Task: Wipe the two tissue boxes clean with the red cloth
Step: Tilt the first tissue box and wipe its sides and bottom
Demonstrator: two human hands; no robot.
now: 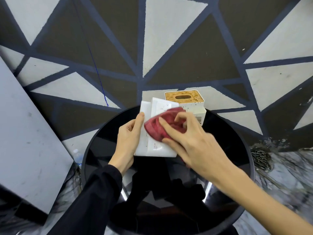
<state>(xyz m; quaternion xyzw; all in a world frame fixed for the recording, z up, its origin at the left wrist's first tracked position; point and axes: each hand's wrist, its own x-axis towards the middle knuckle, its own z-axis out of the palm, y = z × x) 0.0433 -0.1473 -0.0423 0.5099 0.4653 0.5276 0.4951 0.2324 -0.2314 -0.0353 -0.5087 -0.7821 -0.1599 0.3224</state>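
A white tissue box (158, 146) is tipped over above the round black table (101, 150), with a small label showing near its lower edge. My left hand (128, 138) grips its left side. My right hand (188, 139) presses a crumpled red cloth (162, 126) onto the box's upturned face. Behind them, at the table's far edge, stands a second white tissue box (194, 106) with a wooden lid (184, 95) and an oval slot, upright and untouched.
The glossy black tabletop reflects my dark sleeves. A plastic bottle (78, 156) stands on the floor left of the table. A grey slab (25, 133) lies at the left, a metal chain (261, 160) at the right. The carpet has a triangle pattern.
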